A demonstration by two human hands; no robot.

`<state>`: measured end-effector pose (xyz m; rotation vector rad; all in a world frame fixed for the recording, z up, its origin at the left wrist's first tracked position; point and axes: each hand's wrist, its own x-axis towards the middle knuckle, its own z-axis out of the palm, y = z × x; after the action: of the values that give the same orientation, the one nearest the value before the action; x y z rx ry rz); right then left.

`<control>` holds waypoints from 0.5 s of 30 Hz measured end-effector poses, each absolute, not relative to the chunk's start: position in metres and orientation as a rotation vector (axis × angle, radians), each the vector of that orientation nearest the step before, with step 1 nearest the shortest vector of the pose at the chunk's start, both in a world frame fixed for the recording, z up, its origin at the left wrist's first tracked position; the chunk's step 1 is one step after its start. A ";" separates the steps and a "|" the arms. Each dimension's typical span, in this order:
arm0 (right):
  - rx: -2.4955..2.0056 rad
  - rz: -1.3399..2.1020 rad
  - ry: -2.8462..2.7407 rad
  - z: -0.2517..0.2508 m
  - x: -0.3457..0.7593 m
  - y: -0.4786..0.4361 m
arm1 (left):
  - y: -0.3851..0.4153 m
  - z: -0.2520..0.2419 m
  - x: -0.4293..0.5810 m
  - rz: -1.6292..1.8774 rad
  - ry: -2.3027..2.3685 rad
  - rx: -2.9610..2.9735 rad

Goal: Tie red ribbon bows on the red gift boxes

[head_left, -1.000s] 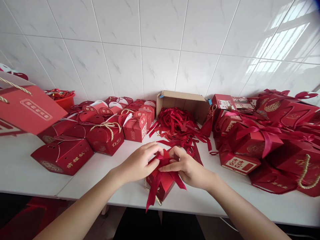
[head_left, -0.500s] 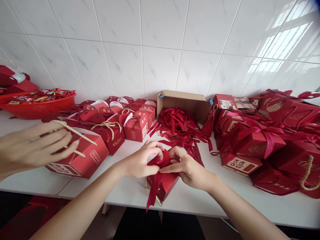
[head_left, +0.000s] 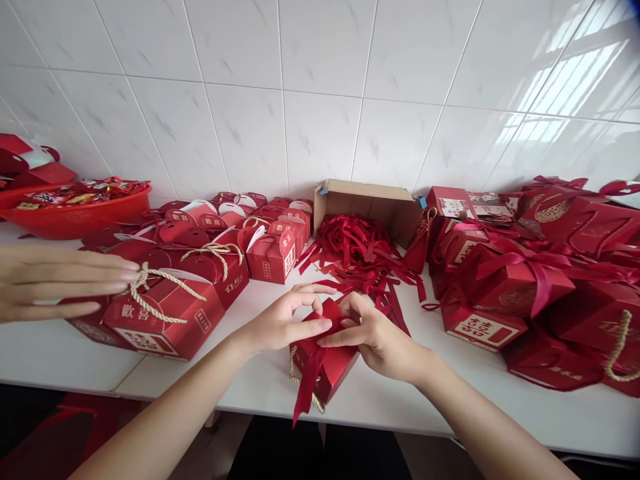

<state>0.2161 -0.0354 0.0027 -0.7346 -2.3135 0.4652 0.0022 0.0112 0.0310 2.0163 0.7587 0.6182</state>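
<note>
A small red gift box stands on the white table in front of me, with a twisted gold cord hanging at its left side. Over its top lies a dark red ribbon, one tail dropping down the front. My left hand pinches at the ribbon from the left, thumb on the box top and fingers curled. From the right, my right hand closes thumb and fingers on the ribbon too. The fingers partly hide where the ribbon crosses.
At left a co-worker's hand touches a red box with gold cord. Behind are several red boxes, a red basin of wrapped sweets, and a cardboard box spilling ribbons. Ribboned boxes pile up at right.
My left thumb and fingers have shifted slightly right over the ribbon; my right hand stays nearly still. The co-worker's hand has drawn left, out of the cord, and that box has moved slightly right.
</note>
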 end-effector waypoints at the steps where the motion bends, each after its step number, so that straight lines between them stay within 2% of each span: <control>1: -0.731 0.465 -2.311 0.003 0.216 -0.036 | 0.010 0.031 0.004 0.652 0.761 2.029; 8: -0.695 0.434 -2.270 0.007 0.215 -0.037 | 0.006 0.029 0.016 0.801 0.815 1.990; 15: -0.838 0.610 -1.996 0.008 0.216 -0.037 | 0.006 0.030 0.020 0.744 0.735 1.833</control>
<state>0.2158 -0.0374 0.0084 -0.8378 -1.9964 0.6099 0.0201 0.0055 0.0300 1.8331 0.7352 0.7442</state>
